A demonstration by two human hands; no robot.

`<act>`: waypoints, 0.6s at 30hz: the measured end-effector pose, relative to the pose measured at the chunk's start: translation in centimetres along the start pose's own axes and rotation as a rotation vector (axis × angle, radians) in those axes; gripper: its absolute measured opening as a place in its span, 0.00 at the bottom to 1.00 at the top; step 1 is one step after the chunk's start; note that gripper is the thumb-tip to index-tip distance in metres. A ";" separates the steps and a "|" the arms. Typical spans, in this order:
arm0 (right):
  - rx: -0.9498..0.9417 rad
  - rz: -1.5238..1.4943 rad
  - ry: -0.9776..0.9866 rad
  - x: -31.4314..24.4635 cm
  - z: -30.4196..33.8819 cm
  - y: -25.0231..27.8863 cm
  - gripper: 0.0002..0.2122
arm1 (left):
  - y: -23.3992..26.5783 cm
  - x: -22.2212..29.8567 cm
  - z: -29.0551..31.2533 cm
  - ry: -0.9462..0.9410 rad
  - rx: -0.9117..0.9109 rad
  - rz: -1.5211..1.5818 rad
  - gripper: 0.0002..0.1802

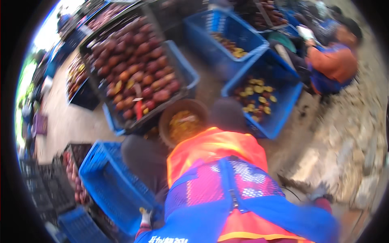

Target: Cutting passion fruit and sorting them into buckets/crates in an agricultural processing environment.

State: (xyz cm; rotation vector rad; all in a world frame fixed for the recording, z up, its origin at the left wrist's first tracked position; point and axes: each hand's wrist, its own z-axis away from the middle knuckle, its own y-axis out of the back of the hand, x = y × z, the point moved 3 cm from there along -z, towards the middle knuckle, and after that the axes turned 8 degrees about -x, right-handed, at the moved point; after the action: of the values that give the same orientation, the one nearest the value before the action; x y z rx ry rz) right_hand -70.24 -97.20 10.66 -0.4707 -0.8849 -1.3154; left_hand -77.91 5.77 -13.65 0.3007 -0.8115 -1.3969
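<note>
My left hand [146, 218], in a pale glove, is low on the left beside an empty-looking blue crate [117, 182]. Its fingers look closed, with a small yellowish spot at their tips that I cannot make out. Off to the right, over the ground, is my right hand [321, 192] in a grey glove; blur hides its fingers. Ahead stands a crate heaped with purple-red fruits [133, 60], which look like passion fruit. A red-handled knife [139, 107] lies on them. Between my knees sits a round bowl [164, 125] of yellow-orange pulp [185, 124].
A blue crate [289, 97] with cut yellow fruit halves [259, 91] stands ahead right; another blue crate [194, 36] with halves is behind it. A person in orange [334, 65] sits at the upper right. Black crates [44, 182] are at left, rough stones [344, 154] at right.
</note>
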 end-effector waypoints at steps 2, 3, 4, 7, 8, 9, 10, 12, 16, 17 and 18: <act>0.039 -0.138 0.029 -2.3 -2.4 5.6 0.46 | -1.9 -2.0 1.1 0.333 -0.036 0.495 0.25; 0.039 -0.288 0.017 -2.5 -4.5 8.0 0.44 | -2.9 -2.5 0.8 0.578 -0.063 0.928 0.27; 0.048 -0.436 -0.011 -2.0 -6.3 10.2 0.42 | -3.5 -1.5 0.3 0.530 -0.030 0.944 0.28; 0.152 -0.761 0.057 -4.1 -8.7 16.0 0.34 | -3.2 -0.5 1.1 0.247 0.074 0.690 0.28; 0.250 -0.835 0.139 -6.3 -9.2 20.8 0.33 | -3.9 -0.3 1.1 0.368 0.052 0.872 0.29; 0.337 -0.917 0.238 -9.6 -8.6 24.8 0.31 | -3.8 -0.6 0.8 0.476 0.028 1.033 0.29; 0.442 -1.041 0.377 -13.7 -6.8 29.1 0.30 | -2.4 -1.1 0.3 0.468 0.040 1.013 0.29; 0.668 -1.242 0.738 -20.6 1.8 40.1 0.27 | 0.3 -1.6 -0.3 0.443 0.072 0.984 0.29; 0.959 -1.034 1.517 -32.2 23.1 55.8 0.23 | 0.1 -1.8 -0.1 0.436 0.112 0.944 0.30; 0.962 -0.837 1.601 -35.4 26.4 56.9 0.22 | -0.5 -2.0 0.1 0.431 0.151 1.002 0.30; 0.964 -0.589 1.617 -38.7 28.2 57.1 0.24 | -1.2 -2.1 0.3 0.437 0.161 1.014 0.31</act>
State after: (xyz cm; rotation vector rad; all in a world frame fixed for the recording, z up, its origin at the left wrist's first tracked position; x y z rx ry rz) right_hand -23.88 -38.98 7.64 1.5380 -0.1046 -1.1081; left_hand -78.88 7.63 -14.88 0.2464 -0.5659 -0.2953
